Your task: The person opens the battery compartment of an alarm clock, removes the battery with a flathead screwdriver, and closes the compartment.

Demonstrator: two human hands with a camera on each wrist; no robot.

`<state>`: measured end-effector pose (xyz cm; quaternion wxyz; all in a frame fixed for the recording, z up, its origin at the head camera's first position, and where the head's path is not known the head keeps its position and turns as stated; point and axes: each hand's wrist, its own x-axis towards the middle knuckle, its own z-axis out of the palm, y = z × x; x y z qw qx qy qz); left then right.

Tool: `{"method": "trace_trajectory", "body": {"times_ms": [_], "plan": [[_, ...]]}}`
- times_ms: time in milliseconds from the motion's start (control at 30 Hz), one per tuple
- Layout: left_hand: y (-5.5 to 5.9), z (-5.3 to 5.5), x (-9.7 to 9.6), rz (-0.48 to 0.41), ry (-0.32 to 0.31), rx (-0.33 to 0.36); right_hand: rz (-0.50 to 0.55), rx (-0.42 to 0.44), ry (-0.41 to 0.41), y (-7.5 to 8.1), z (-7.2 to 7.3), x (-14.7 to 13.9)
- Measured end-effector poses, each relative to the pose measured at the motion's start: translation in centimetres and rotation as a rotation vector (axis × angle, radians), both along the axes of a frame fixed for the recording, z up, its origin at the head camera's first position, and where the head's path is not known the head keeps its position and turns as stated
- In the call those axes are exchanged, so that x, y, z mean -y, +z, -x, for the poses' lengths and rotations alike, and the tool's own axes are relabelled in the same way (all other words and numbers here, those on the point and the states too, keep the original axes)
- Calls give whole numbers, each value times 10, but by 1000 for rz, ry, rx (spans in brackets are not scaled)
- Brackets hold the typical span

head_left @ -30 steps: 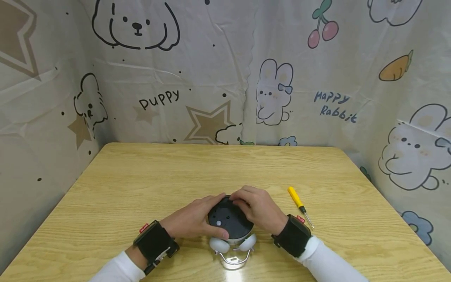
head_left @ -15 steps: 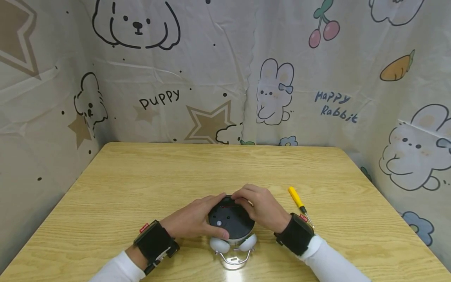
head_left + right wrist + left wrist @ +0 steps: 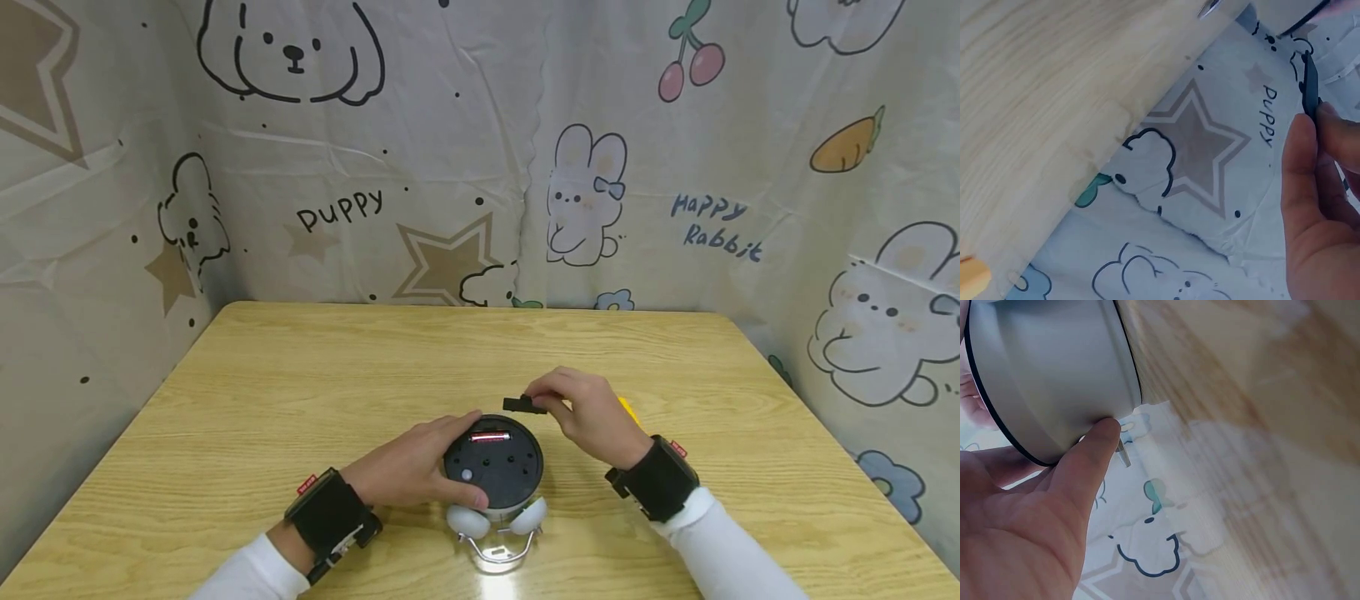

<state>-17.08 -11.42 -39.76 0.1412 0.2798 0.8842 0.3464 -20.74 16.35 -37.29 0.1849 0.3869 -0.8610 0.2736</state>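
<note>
A twin-bell alarm clock [image 3: 495, 483] lies face down, its black back up and its bells toward the person. My left hand [image 3: 423, 462] grips its left side, thumb on the back panel and fingers round the far rim; the left wrist view shows fingers against the pale casing [image 3: 1060, 375]. In the open battery compartment near the far rim sits a red-and-silver battery [image 3: 490, 437]. My right hand [image 3: 588, 412] pinches a small black battery cover [image 3: 523, 405] by its right end, held up beyond the clock. The right wrist view shows the cover [image 3: 1310, 87] edge-on between thumb and fingers.
A yellow-handled screwdriver [image 3: 628, 407] lies on the wooden table [image 3: 337, 358] to the right, mostly hidden behind my right hand. Printed cloth [image 3: 450, 150] hangs behind the table and along both sides.
My right hand has lifted the battery cover off the clock and moved it up and to the right, baring the battery. The left hand and clock stay in place.
</note>
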Motion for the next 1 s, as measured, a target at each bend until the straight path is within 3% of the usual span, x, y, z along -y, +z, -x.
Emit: {"method": "trace_trajectory", "body": {"times_ms": [267, 433, 1000], "plan": [[1, -1, 0, 16, 21, 28, -58, 72, -66, -5, 12, -13], [1, -1, 0, 19, 19, 21, -120, 168, -99, -9, 16, -18], [1, -1, 0, 16, 21, 24, -287, 371, -98, -17, 24, -29]]}}
